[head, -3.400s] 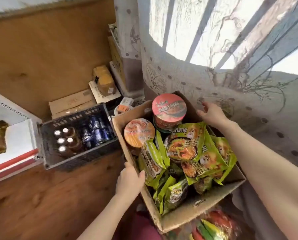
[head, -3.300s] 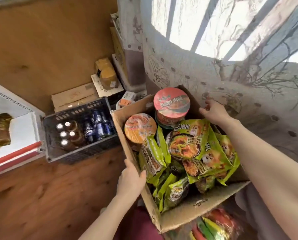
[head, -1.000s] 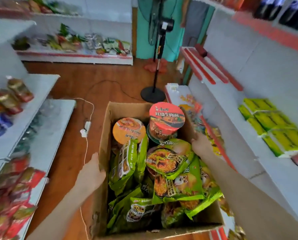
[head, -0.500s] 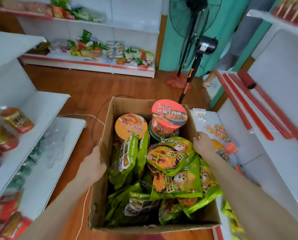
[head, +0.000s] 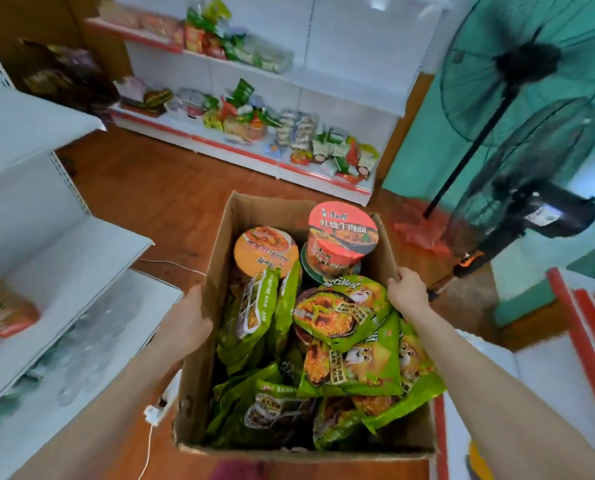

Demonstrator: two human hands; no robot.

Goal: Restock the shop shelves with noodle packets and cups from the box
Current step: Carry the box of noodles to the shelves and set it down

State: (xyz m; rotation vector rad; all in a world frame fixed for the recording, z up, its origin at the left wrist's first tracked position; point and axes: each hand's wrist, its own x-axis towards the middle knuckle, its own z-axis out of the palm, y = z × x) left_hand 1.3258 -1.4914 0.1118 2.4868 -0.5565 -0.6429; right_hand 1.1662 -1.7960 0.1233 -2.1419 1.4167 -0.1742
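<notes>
1 box (head: 193,393), left hand (head: 185,322) holding left wall, right hand (head: 406,292) gripping rim

"红烧牛肉面" on the red noodle cup (head: 342,233)

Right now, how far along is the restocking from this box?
Done: nothing visibly; the cardboard box is packed with green noodle packets, a red noodle cup and an orange noodle cup. In hand: the left hand and right hand hold the box's side walls, apparently carrying it between shelves. Left: placing every packet and cup on a shelf.
</notes>
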